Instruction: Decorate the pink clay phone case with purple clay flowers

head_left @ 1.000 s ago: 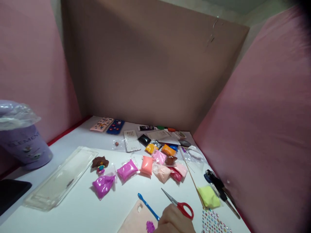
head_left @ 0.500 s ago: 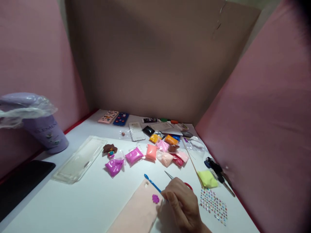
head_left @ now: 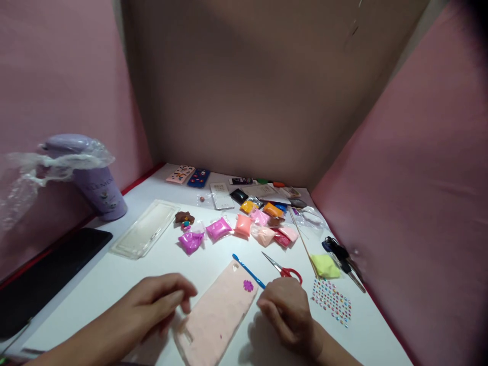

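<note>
A pale pink phone case [head_left: 215, 315] lies on the white table in front of me, with a purple clay flower [head_left: 248, 285] near its upper right edge. My left hand [head_left: 160, 305] hovers by the case's left edge, fingers loosely bent and apart, nothing visible in it. My right hand [head_left: 287, 310] is closed to the right of the case; its curled fingers hide whatever they may hold. A blue modelling tool [head_left: 246, 269] lies along the case's top right, its lower end close to my right knuckles. Red-handled scissors [head_left: 284, 269] rest just beyond that hand.
Several clay packets [head_left: 218, 229] spread across the middle. A clear plastic tray [head_left: 147, 231], a dark phone-like slab [head_left: 57, 277] and a purple cup [head_left: 101, 193] stand left. Rhinestones [head_left: 331, 300], a yellow packet [head_left: 324, 266] and a wooden stick [head_left: 303, 241] lie right.
The camera view has tilted down and turned left. My left hand has come into view beside the case. My right hand has shifted off the scissors' handles, which now show fully.
</note>
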{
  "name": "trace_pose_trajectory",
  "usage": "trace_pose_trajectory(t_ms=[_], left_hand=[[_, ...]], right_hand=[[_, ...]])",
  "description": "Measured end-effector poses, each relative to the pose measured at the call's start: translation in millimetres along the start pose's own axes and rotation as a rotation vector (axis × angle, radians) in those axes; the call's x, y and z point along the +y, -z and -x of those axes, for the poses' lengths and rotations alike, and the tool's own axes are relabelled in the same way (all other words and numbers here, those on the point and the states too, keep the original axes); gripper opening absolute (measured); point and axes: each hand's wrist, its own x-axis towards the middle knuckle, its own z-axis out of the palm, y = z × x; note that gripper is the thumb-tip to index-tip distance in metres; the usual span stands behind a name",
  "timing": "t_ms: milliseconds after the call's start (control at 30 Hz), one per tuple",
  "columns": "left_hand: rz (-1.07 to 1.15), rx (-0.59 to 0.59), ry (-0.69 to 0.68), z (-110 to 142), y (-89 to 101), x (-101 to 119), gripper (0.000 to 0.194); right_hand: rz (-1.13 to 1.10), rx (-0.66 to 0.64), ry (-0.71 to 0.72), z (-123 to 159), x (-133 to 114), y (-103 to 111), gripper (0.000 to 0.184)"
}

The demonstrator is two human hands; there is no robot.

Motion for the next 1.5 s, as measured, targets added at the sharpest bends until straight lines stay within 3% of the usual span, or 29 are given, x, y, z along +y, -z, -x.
trace_pose_trajectory(t_ms=[133,267,467,700,867,1100,1367,1500], left_hand=[[-0.154,-0.001,-0.052,-41,-15.5,26,0.016],[-0.087,-0.048,0.046,-64,-23.9,25,0.018],[-0.037,-0.104,0.018,-70,-25.9,23,0.027],[-0.063,-0.148,-0.005,-77,-29.8,18,0.019],[0.157,-0.205,-0.015,-83,-16.2,9,0.030],[0.297,-0.171,-0.063,-80,-4.3,18,0.044],[0.341,-0.139,-0.083,-83,-5.6,15,0.043],[0.336,-0.114,-0.125,-89,-5.1,12,0.038]], right_hand=[[0.053,-0.253,0.152,0,-2,-1,0.036],[0.184,-0.367,0.136,2,0,-6,0.037],[0.253,-0.260,0.138,4,1,-10,0.041],[0.160,-0.211,0.162,-2,-1,-4,0.031],[0.226,0.005,-0.023,-2,9,6,0.015],[0.367,-0.147,-0.123,-5,21,-7,0.013],[0.503,-0.180,-0.139,10,33,-21,0.023],[0.566,-0.077,-0.179,14,38,-20,0.018]])
